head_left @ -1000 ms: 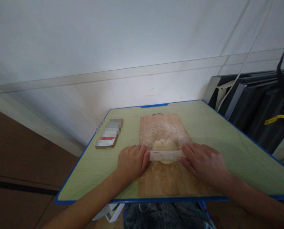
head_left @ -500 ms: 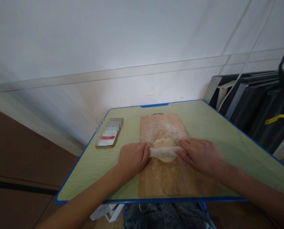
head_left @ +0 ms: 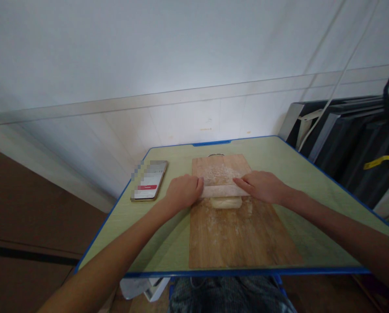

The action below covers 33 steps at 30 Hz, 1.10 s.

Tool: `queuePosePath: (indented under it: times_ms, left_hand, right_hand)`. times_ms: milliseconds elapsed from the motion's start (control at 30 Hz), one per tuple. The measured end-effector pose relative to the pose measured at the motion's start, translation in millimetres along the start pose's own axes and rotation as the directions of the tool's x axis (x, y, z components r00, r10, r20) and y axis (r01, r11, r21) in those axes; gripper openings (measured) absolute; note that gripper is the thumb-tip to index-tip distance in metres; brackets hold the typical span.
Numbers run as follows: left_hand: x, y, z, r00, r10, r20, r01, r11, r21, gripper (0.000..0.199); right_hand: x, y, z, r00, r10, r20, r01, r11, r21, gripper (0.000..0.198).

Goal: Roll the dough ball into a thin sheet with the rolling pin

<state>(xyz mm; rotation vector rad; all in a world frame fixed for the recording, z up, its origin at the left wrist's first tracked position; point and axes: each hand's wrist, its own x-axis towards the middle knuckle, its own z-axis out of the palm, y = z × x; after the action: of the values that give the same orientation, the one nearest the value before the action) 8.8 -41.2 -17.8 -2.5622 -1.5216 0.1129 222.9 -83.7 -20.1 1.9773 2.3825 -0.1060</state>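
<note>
A pale, flour-dusted rolling pin lies crosswise over the upper half of a wooden cutting board. My left hand is closed round its left end, and my right hand grips the right end. Under the pin is a piece of dough; only its near edge shows below the pin, the rest being hidden. White flour is spread on the board beyond the pin, with fainter smears nearer me.
The board rests on a light green table with a blue rim. A phone lies to the left of the board. Beyond the table stands a white wall. Dark flat panels lean at the right.
Both hands have pushed the rolling pin forward, away from me, to the dough's far part. The dough's near edge now shows on my side of the pin.
</note>
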Motion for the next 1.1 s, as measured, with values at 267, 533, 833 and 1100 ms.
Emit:
queuePosePath:
  times_ms: [267,533,833,1100]
  left_hand:
    - [21.3,-7.7,9.3,0.999,-0.033,0.015,0.033,0.997,-0.063,0.054]
    - [27.2,-6.9,12.2,0.992,-0.108,-0.070,0.102,0.990,-0.095,0.052]
    - [34.8,-8.8,16.4,0.985,-0.165,-0.051,0.156,0.978,-0.141,0.049]
    - [32.7,-8.4,17.2,0.986,-0.158,-0.055,0.149,0.979,-0.142,0.049]
  right_hand:
    - [15.1,2.2,-5.3,1.000,-0.009,-0.024,0.008,0.999,-0.042,0.058]
    - [27.4,4.4,-6.8,0.997,0.040,-0.063,-0.044,0.997,-0.063,0.056]
    - [33.6,3.3,-5.4,0.995,0.064,-0.076,-0.069,0.996,-0.061,0.060]
    - [26.2,-1.1,-4.6,0.990,0.120,-0.076,-0.127,0.988,-0.086,0.055]
